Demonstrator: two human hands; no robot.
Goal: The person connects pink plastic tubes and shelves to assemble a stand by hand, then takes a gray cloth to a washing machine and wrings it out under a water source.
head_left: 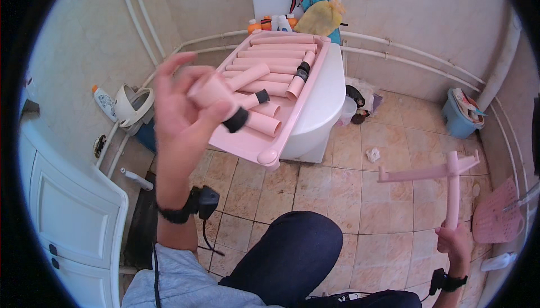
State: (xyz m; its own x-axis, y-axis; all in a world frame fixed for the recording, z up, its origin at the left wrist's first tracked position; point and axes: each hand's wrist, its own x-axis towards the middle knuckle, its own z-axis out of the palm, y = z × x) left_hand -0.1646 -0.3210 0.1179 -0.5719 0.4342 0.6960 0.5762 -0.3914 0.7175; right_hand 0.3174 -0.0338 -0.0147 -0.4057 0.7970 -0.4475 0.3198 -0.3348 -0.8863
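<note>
— so where's the pink tube (pixel 216 91)?
— up in the left hand (pixel 183 105), fingers pinching it, long way pointing at the tray (pixel 292 122).
— and the right hand (pixel 455 243)?
— low, wrapped round a standing pink frame (pixel 450 176).

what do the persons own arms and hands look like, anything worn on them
Both hands are bare. The left hand has a black wrist strap carrying a small black device with a thin black cable. The right hand wears a similar black strap. Grey sleeve at the left arm.
</note>
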